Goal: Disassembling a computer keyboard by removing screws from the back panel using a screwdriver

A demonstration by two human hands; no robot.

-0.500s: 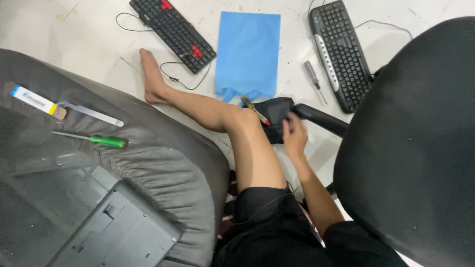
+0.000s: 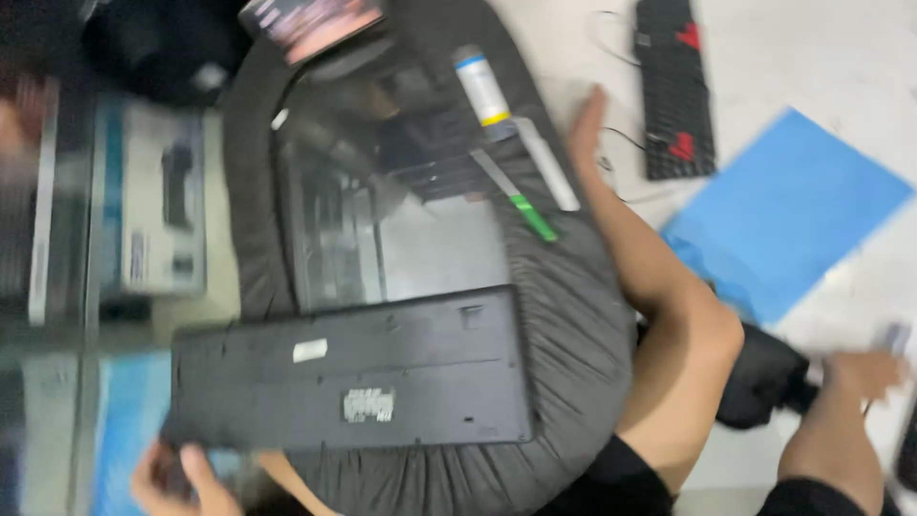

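Our left hand [image 2: 181, 478] grips the near-left corner of the upturned black keyboard [image 2: 353, 368], which stretches away to its right across the grey cushion [image 2: 564, 315]. Our right hand [image 2: 864, 375] is blurred; we cannot tell its grip.

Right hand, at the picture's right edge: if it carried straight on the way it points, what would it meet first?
The right hand points up and away from the body, toward a small blurred pale object just beyond its fingertips. That would likely come first, with the blue flat sheet on the floor farther along. Motion blur leaves depth uncertain.
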